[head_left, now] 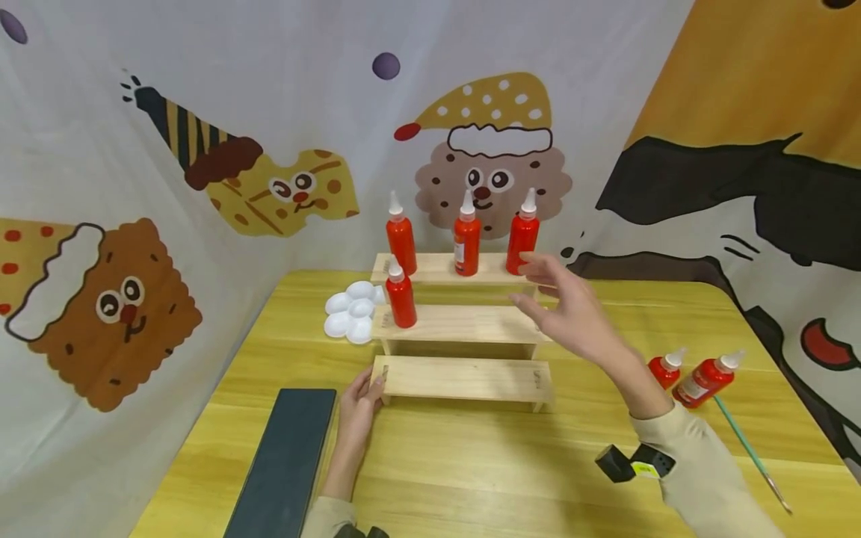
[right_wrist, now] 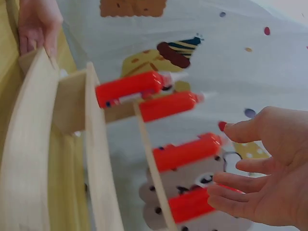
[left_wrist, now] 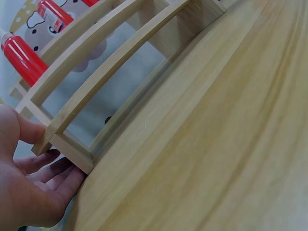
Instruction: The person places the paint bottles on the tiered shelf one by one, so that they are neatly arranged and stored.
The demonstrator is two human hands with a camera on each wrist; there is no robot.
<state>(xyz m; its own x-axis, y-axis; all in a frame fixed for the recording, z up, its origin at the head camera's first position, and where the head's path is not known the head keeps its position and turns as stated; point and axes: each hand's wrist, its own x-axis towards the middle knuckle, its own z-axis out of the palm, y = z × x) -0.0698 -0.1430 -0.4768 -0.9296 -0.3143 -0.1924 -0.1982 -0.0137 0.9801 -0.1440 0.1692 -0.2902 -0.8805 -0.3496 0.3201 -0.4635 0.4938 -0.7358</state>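
A three-tier wooden step rack [head_left: 464, 377] stands on the table. My left hand [head_left: 356, 407] grips the left end of its lowest step; in the left wrist view the thumb lies on the step [left_wrist: 110, 67] and the fingers reach round the side leg. My right hand [head_left: 575, 314], fingers spread and holding nothing, hovers beside the right-hand red squeeze bottle [head_left: 523, 235] on the top step. Two more red bottles share that step, one in the middle [head_left: 467, 250] and one at the left [head_left: 401, 243]. Another red bottle [head_left: 401, 300] stands upright on the middle step's left end.
Left of the rack lies a white flower-shaped paint palette [head_left: 350, 312]. A dark flat board [head_left: 285, 463] lies at the front left. On the right are two more red bottles [head_left: 705, 382] and a green-handled paintbrush [head_left: 750, 448]. A printed cloth [head_left: 323, 67] hangs behind the table.
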